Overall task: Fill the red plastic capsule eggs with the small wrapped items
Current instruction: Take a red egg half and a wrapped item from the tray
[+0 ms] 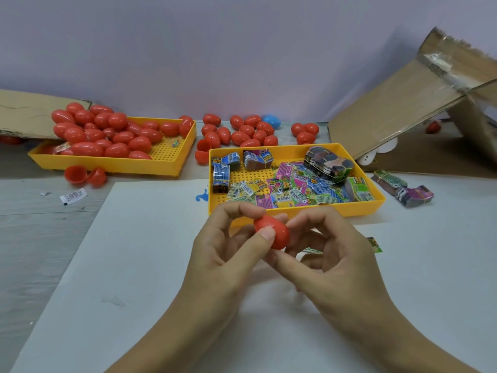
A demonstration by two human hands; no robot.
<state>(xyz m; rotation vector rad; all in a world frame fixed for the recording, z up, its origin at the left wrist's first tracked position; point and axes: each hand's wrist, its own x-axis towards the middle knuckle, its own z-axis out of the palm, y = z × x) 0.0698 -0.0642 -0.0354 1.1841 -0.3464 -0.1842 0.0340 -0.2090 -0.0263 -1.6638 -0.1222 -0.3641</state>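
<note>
Red egg [272, 232] pinched between both hands — left hand [228, 254], right hand [333, 254] (fingertips gripping).

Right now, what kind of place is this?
Probably a small packing table for toy eggs, at home or in a workshop: a yellow tray heaped with red eggs, another tray of wrapped packets, and open cardboard boxes.

Both hands — left [228, 249], right [330, 254] — pinch red egg [271, 232] before yellow tray [295, 211].

Red eggs [107, 135]; one blue egg [271, 121]; yellow perforated trays [295, 208]; multicoloured printed packets [293, 188]; brown cardboard [398, 114]; white sheet [134, 265].
</note>
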